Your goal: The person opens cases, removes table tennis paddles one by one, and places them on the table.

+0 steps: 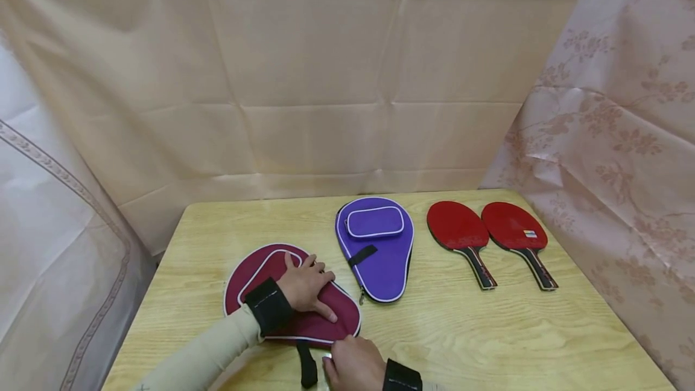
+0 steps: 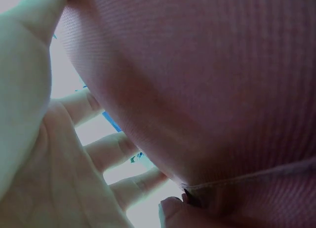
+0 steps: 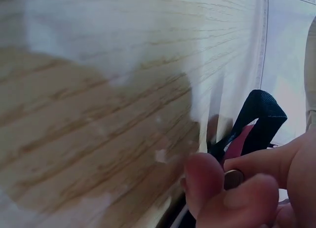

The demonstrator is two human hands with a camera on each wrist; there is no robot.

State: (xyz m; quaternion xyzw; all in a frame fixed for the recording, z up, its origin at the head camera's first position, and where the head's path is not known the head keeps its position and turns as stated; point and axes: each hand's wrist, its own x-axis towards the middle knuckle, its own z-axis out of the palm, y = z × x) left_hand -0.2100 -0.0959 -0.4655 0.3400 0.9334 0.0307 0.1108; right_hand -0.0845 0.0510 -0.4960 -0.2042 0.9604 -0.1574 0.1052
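A dark red table tennis paddle case (image 1: 342, 306) with white piping lies on the table, its narrow end toward the right front. Across its top my left hand (image 1: 305, 288) rests with fingers spread. In the left wrist view the case's red fabric (image 2: 197, 90) fills much of the picture beside that hand. At the narrow end's near edge, my right hand (image 1: 358, 364) pinches a small metal zipper pull (image 3: 233, 178), mostly hidden by its fingers. A black strap loop (image 1: 307, 367) sticks out from the case's near side, just left of the right hand.
A purple paddle case (image 1: 388, 264) with a small front pocket lies behind and right of the red one. Two red paddles, the left one (image 1: 458, 225) and the right one (image 1: 513, 225), lie farther right on the wooden table (image 1: 488, 343). Cloth (image 1: 315, 77) hangs behind.
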